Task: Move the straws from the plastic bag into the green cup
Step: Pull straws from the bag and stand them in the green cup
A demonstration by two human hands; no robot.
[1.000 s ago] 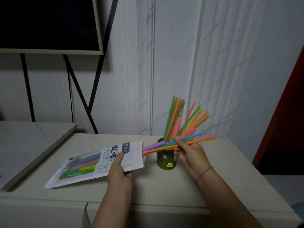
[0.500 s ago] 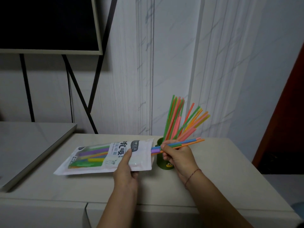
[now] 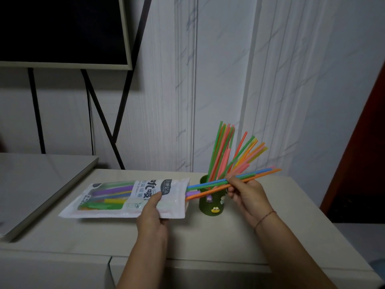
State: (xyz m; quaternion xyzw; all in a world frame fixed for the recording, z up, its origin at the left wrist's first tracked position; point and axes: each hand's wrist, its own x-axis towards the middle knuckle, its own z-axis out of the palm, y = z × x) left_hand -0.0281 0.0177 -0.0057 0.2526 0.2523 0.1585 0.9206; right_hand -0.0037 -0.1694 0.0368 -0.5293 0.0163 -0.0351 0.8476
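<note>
A small bundle of straws is partway out of the bag, on its way to the cup.

Nearest, the left hand (image 3: pixel 152 213) pinches the mouth end of the plastic bag (image 3: pixel 129 200) between thumb and fingers, holding it low over the pale tabletop (image 3: pixel 208 236); more coloured straws show through its clear window. The right hand (image 3: pixel 246 191) has its fingers closed around a few drawn straws (image 3: pixel 210 185), blue, green, orange and purple, whose tails are just at the bag's opening and whose free ends point right. Behind them stands the green cup (image 3: pixel 211 207), already holding a fan of upright straws (image 3: pixel 227 151). The step in hand looks to be extraction; next the bundle would need pulling clear, tipping upright and lowering into the crowded cup without nudging it over.
</note>
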